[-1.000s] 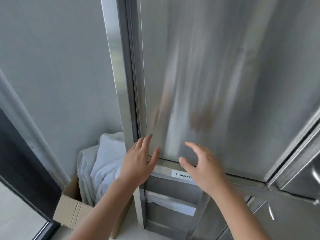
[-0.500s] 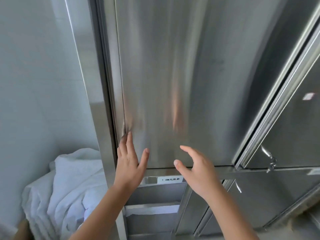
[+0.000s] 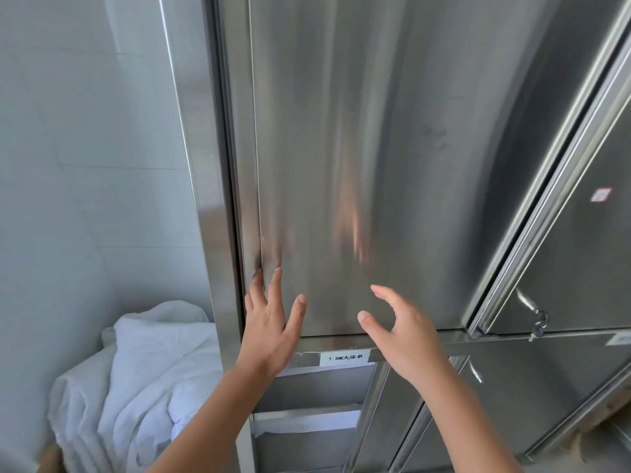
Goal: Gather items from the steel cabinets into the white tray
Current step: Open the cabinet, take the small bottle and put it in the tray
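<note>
The left hand (image 3: 269,322) was spread at the left edge of the cabinet door (image 3: 358,165), the right hand (image 3: 399,332) half-curled and empty nearby, the tray out of view; fingertips could slip off the smooth steel.

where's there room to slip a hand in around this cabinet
The open bay between the label strip and the folded white sheet below. Crowded: the white towel pile fills the corner left of the cabinet.
</note>
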The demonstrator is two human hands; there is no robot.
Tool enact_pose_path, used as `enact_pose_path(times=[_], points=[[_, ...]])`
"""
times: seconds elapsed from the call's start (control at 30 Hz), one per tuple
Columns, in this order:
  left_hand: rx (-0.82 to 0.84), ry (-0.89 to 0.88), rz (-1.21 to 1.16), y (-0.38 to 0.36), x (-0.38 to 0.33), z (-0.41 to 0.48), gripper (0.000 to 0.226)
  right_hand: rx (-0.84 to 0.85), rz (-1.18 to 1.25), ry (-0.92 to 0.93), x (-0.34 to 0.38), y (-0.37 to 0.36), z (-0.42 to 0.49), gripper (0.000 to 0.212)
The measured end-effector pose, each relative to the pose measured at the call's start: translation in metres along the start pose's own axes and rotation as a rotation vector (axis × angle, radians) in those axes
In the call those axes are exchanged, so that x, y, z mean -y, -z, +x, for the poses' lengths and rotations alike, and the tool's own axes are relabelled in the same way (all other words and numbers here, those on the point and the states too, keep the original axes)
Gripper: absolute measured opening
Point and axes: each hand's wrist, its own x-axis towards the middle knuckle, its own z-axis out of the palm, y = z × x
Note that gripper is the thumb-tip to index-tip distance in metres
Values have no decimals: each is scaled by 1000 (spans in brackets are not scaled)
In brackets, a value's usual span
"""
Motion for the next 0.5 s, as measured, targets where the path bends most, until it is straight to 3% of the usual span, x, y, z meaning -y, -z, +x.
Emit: enact_pose_path(times=[0.5], points=[[32, 31, -19, 3, -3, 5, 79, 31, 31, 35, 12, -13, 14, 56]])
